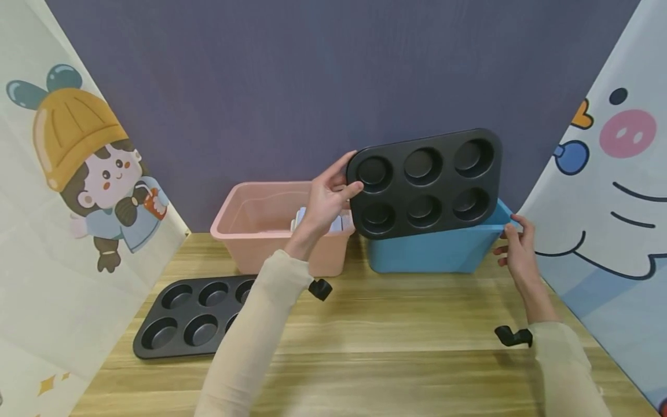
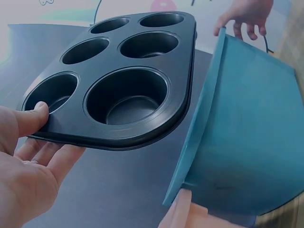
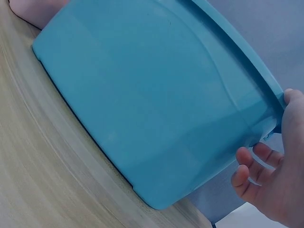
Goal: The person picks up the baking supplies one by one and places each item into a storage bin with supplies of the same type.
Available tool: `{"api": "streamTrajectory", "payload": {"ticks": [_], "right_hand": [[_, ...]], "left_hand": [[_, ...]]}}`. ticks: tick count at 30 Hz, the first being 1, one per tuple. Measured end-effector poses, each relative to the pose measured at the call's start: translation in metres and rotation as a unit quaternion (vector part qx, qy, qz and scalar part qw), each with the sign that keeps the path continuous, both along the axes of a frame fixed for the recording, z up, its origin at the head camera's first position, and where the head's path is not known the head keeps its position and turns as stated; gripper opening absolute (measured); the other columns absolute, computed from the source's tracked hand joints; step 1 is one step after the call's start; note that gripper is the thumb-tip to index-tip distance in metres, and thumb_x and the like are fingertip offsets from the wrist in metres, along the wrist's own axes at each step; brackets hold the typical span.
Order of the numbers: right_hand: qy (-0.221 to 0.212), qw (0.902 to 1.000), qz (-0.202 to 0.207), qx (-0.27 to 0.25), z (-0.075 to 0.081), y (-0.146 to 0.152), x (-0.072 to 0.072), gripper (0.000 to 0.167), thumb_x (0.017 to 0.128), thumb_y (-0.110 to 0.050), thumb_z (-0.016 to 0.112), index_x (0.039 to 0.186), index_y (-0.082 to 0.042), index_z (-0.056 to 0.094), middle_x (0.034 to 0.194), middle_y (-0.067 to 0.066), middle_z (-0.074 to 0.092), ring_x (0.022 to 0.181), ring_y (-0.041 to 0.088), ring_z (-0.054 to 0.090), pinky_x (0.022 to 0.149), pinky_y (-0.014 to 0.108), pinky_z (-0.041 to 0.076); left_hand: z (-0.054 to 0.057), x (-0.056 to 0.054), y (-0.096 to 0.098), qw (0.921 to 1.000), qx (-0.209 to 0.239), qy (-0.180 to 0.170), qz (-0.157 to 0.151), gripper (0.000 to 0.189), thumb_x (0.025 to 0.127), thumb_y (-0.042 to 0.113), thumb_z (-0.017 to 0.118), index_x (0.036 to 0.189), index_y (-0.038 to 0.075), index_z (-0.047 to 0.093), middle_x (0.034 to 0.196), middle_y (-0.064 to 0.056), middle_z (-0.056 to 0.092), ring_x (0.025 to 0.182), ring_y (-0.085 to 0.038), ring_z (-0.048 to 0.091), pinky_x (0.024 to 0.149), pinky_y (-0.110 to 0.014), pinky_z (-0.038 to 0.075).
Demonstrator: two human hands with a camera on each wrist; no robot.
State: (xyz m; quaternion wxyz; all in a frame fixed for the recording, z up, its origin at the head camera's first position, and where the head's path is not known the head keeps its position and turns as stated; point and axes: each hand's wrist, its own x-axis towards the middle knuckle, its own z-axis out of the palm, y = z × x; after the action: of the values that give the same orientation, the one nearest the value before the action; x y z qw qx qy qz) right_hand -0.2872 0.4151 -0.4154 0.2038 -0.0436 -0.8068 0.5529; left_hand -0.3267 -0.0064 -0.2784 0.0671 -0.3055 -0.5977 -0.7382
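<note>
Pinching a matte, round-cupped black pan [image 1: 398, 194] is the left grip [image 1: 326, 200].

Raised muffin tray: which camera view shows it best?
Head view: the raised tray faces the camera, all six cups visible. Left wrist shows it closer but slanted, far cups foreshortened; right wrist doesn't show it.

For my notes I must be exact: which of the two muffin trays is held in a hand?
The raised muffin tray at the blue bin: the left hand grips its edge. The other tray lies flat on the table.
</note>
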Motion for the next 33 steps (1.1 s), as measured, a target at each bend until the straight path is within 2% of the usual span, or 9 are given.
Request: {"api": "streamTrajectory", "payload": {"ticks": [7,14,18,25,29,33], "right_hand": [[0.005,1.0000,0.002,0.003,-0.001,0.001,-0.002,0.051,0.105,-0.049,0.031,0.152,-0.037,0.018,0.103,-0.007,0.040,0.068,0.005,0.057,0.052,0.025,0.048],[0.010,0.9996,0.007,-0.025,-0.003,0.002,-0.003,0.050,0.105,-0.046,0.034,0.151,-0.035,0.020,0.103,-0.006,0.041,0.067,0.005,0.058,0.050,0.025,0.047],[0.006,0.9997,0.002,-0.025,-0.001,-0.001,-0.001,0.050,0.105,-0.045,0.034,0.152,-0.034,0.020,0.102,-0.007,0.040,0.067,0.006,0.058,0.050,0.024,0.047],[-0.001,0.9997,0.000,-0.025,0.015,-0.015,0.011,0.049,0.107,-0.042,0.034,0.152,-0.029,0.019,0.101,-0.005,0.040,0.068,0.007,0.058,0.051,0.024,0.047],[-0.010,0.9999,-0.010,-0.005,0.011,-0.011,0.007,0.048,0.107,-0.044,0.032,0.152,-0.034,0.018,0.103,-0.006,0.039,0.070,0.007,0.058,0.053,0.025,0.048],[-0.009,0.9999,-0.009,-0.010,0.012,-0.011,0.007,0.048,0.107,-0.044,0.032,0.151,-0.033,0.018,0.102,-0.005,0.039,0.070,0.006,0.058,0.052,0.024,0.048]], "left_hand": [[0.006,-0.009,0.013,0.9996,-0.009,0.013,0.024,0.060,0.091,0.001,0.068,0.146,0.016,0.051,0.102,-0.029,0.067,0.074,-0.018,0.072,0.066,-0.040,0.060],[0.011,-0.019,0.028,0.9993,-0.013,0.030,0.019,0.057,0.092,0.001,0.067,0.145,0.017,0.053,0.106,-0.029,0.067,0.079,-0.029,0.073,0.066,-0.043,0.060],[0.013,-0.023,0.038,0.9988,-0.017,0.037,0.028,0.056,0.092,0.001,0.067,0.144,0.018,0.054,0.105,-0.027,0.068,0.079,-0.031,0.072,0.066,-0.042,0.060],[0.008,-0.031,0.054,0.9966,-0.031,0.050,0.057,0.058,0.091,0.003,0.069,0.144,0.019,0.054,0.105,-0.025,0.070,0.082,-0.033,0.072,0.069,-0.040,0.060],[0.002,-0.037,0.060,0.9956,-0.034,0.049,0.072,0.057,0.091,0.003,0.069,0.144,0.019,0.054,0.101,-0.025,0.070,0.082,-0.032,0.072,0.072,-0.036,0.060],[-0.005,-0.042,0.066,0.9943,-0.057,0.041,0.081,0.056,0.092,0.007,0.068,0.144,0.025,0.054,0.100,-0.021,0.070,0.087,-0.029,0.070,0.073,-0.035,0.059]]}}
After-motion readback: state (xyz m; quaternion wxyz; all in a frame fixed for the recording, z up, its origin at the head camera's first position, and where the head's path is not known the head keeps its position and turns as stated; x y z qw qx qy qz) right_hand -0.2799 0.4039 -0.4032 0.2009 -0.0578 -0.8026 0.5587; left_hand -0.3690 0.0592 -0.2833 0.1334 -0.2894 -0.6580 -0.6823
